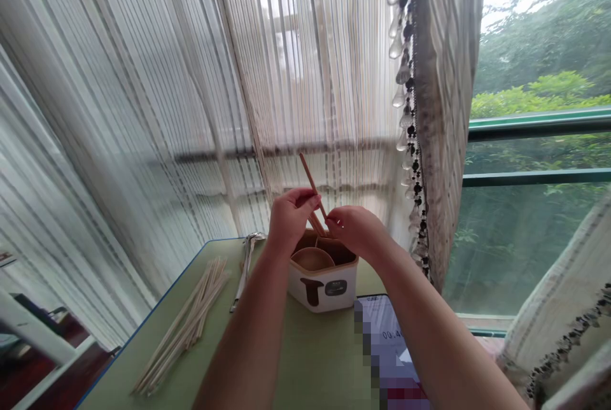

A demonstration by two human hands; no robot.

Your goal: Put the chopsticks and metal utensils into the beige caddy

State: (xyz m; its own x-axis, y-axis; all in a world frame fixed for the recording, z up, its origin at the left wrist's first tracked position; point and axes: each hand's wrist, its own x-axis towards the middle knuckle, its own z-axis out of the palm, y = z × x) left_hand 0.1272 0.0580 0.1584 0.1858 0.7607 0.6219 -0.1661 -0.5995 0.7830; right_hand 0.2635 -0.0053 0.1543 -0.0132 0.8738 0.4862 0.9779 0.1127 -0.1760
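Note:
A slim brown chopstick point(308, 172) slants upward above a utensil holder point(321, 292), which has white sides and a brown compartmented inside. My left hand point(293, 216) is closed, pinching the chopstick around its middle. Lower down, the fingertips of my right hand point(358, 228) are closed on its bottom end. More brown sticks point(316, 224) stand in the holder's back compartment, partly hidden by my hands. A round brown divider curves in the front of the holder.
Pale chopsticks point(191, 327) lie loosely piled on the green table point(305, 365) at left. Metal utensils point(245, 270) rest beside my left forearm. A phone point(382, 321) with a timer lies partly under my right forearm. Striped curtains point(143, 79) hang behind the table.

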